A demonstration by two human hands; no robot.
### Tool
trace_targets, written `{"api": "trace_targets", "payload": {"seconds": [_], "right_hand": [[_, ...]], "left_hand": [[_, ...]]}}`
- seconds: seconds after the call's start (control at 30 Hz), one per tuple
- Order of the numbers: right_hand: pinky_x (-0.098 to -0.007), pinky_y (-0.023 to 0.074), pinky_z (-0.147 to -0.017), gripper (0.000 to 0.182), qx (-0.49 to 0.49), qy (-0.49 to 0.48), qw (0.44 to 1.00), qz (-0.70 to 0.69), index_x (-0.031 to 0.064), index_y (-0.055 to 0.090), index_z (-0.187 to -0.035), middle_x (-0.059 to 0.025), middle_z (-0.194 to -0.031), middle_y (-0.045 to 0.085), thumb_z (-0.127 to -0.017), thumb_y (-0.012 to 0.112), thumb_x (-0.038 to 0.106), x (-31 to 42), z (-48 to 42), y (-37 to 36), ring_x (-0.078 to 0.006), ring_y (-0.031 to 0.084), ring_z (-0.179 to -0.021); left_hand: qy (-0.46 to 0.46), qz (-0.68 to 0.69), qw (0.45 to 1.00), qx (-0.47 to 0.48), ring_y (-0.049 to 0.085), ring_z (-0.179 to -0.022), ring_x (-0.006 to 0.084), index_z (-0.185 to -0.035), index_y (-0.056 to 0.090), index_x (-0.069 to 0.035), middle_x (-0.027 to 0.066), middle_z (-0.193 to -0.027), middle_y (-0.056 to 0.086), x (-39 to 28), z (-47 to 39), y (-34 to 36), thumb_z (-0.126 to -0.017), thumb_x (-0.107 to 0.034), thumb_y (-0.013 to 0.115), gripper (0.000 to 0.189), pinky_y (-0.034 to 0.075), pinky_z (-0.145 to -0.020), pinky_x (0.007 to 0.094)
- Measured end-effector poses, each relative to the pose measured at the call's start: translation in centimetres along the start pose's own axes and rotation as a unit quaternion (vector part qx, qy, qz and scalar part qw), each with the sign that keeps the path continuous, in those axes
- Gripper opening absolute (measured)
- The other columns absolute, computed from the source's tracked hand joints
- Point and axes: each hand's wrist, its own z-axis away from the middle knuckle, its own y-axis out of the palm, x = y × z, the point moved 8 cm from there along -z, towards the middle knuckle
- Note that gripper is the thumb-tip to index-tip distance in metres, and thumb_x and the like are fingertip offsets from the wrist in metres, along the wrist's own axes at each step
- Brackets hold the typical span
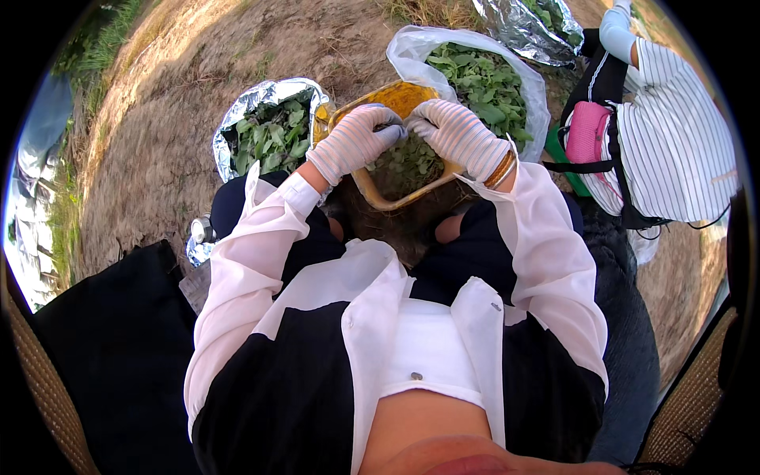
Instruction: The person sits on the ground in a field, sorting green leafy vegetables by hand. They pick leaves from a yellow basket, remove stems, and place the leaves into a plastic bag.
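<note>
Both my hands wear striped knit gloves and meet, fingertips close together, above a yellow container [386, 205]. My left hand [355, 139] has its fingers bent inward, with something dark at the fingertips, too small to make out. My right hand [460, 138] curls its fingers down right beside the left ones; what it pinches, if anything, is hidden. Below the hands, small leafy greens [412, 161] lie inside the container. To its left stands a silver foil bag [222, 145] filled with leafy sprigs [273, 133]. On the right, a white plastic bag [409, 47] holds more green leaves [481, 86].
Another silver foil bag [516, 32] with greens sits at the back right. Close on the right is another person in a striped top [671, 136], with a pink pouch [586, 132]. Black fabric [119, 356] lies at left. A metal-lidded container [202, 230] stands near my left knee.
</note>
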Motion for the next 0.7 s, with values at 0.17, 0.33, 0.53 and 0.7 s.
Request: {"api": "trace_targets", "payload": {"seconds": [0.17,0.33,0.53,0.7], "right_hand": [[-0.0348,0.0508,-0.069,0.022,0.026,0.096,0.995,-0.034,0.0029,0.067,-0.093,-0.0146,-0.078,0.065,-0.092,0.063,0.025,0.6,0.0,0.6,-0.0259,0.064,-0.076],[-0.0278,0.0472,-0.06,0.033,0.063,0.161,0.971,-0.167,0.003,0.067,-0.086,-0.0042,-0.069,0.061,-0.097,0.06,0.034,0.0,0.3,1.6,-0.0118,0.058,-0.064],[-0.022,0.0382,-0.047,0.048,0.142,0.274,0.852,-0.423,0.005,0.068,-0.081,0.0,-0.065,0.061,-0.097,0.056,0.049,1.8,1.3,2.7,-0.0062,0.05,-0.051],[-0.0202,0.0327,-0.044,0.046,0.146,0.255,0.813,-0.503,0.0054,0.069,-0.081,0.0001,-0.065,0.061,-0.096,0.058,0.048,2.4,1.8,3.8,-0.0051,0.045,-0.048]], "left_hand": [[-0.056,0.102,0.989,0.093,0.06,-0.096,0.0116,-0.113,0.064,-0.001,0.0032,-0.101,0.065,0.1,0.7,1.4,-0.094,-0.012,0.06,0.022,0.049,-0.088,0.0293],[-0.068,0.295,0.948,0.099,0.06,-0.095,0.0118,-0.109,0.065,-0.001,0.0026,-0.098,0.065,-0.7,1.5,2.1,-0.096,-0.014,0.055,0.021,0.048,-0.088,0.0282],[-0.05,0.419,0.897,0.133,0.059,-0.083,0.0121,-0.1,0.065,-0.003,0.0027,-0.088,0.063,-1.3,1.9,1.4,-0.092,-0.027,0.057,0.026,0.047,-0.078,0.0252],[-0.063,0.418,0.895,0.145,0.055,-0.07,0.0115,-0.095,0.065,-0.004,0.0021,-0.078,0.061,-1.3,2.6,1.3,-0.087,-0.035,0.062,0.032,0.044,-0.066,0.0237]]}}
